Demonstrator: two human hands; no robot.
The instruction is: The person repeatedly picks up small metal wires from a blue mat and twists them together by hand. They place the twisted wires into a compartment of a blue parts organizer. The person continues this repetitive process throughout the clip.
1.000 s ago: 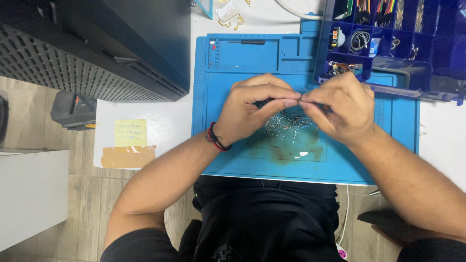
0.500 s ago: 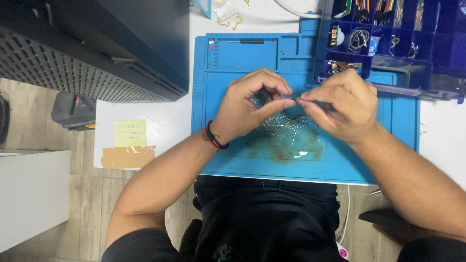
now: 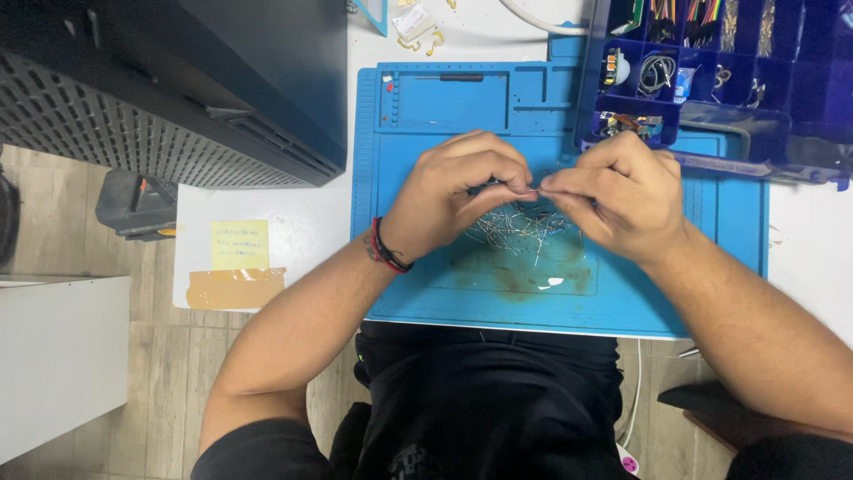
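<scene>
I have both hands up over the middle of the blue work mat [image 3: 426, 293], fingertips nearly meeting. My left hand [image 3: 453, 191] is curled in, thumb and forefinger pinched on a small thin component [image 3: 524, 188] whose fine wire lead sticks out toward the right. My right hand [image 3: 622, 191] is closed the same way, thumb and forefinger nipping the other end of that same piece, so it sits between the two hands, held just above the mat. It is too small for me to say what kind of part it is.

Directly below the hands, on the mat, lies a loose heap of thin wire-legged parts [image 3: 524, 229], partly hidden by my fingers. Nearer to me on the mat is a brownish stain [image 3: 524, 276].

At the far right stands a dark blue compartment box [image 3: 764, 124] with small parts and wire bundles in its cells, its near edge overlapping the mat. To the left, on the white surface [image 3: 302, 240], a yellow sticky note [image 3: 240, 244] sits above a strip of tan tape [image 3: 235, 287]. A large dark case [image 3: 178, 80] fills the far left.
</scene>
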